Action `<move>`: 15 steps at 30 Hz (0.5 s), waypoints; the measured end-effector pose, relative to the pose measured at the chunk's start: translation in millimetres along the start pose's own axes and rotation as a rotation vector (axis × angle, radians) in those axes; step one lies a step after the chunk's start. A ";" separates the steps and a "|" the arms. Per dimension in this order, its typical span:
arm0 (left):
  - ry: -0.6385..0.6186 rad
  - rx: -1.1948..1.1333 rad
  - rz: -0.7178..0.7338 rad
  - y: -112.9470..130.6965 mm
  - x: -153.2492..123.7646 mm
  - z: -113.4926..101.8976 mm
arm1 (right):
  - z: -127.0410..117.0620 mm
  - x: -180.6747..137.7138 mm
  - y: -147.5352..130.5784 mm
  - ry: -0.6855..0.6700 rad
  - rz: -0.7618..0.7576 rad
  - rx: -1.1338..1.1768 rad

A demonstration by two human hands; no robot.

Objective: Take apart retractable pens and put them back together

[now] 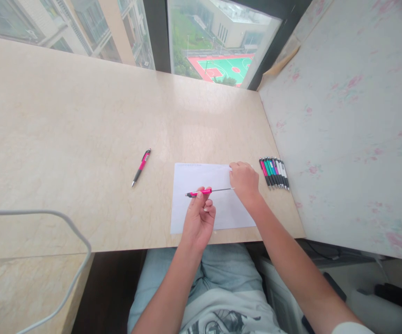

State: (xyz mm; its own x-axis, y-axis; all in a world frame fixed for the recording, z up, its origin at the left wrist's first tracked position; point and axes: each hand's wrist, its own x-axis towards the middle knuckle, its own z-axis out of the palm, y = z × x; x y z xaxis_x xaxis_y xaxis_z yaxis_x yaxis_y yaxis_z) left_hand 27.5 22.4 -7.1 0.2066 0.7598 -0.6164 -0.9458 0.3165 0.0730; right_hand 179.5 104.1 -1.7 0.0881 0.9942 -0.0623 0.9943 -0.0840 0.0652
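Over one white sheet [190, 213], the left hand [200, 222] pinches a pen [206, 191] between thumb and fingers: bright pink with a black clip [189, 195], a thin dark refill [220, 189] sticking out of its front toward the right hand [244, 182]. The right hand is curled over the sheet's far right corner; whether it grips anything I cannot tell. On the worktop [82, 139], one pink-and-black pen [141, 168] lies left of the sheet, and a row of roughly ten pens [274, 173], pink through white, lies right.
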 end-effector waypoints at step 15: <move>-0.008 0.032 0.016 0.6 2.1 -4.4 | 4.0 1.3 9.9 0.006 0.052 0.009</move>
State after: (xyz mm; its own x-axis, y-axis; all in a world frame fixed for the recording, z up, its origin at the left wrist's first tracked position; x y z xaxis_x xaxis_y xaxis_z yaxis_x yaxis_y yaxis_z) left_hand 26.2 21.6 -11.8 0.1931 0.7693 -0.6090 -0.9407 0.3216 0.1080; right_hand 189.7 104.4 -5.1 0.1390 0.9889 -0.0528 0.9890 -0.1359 0.0588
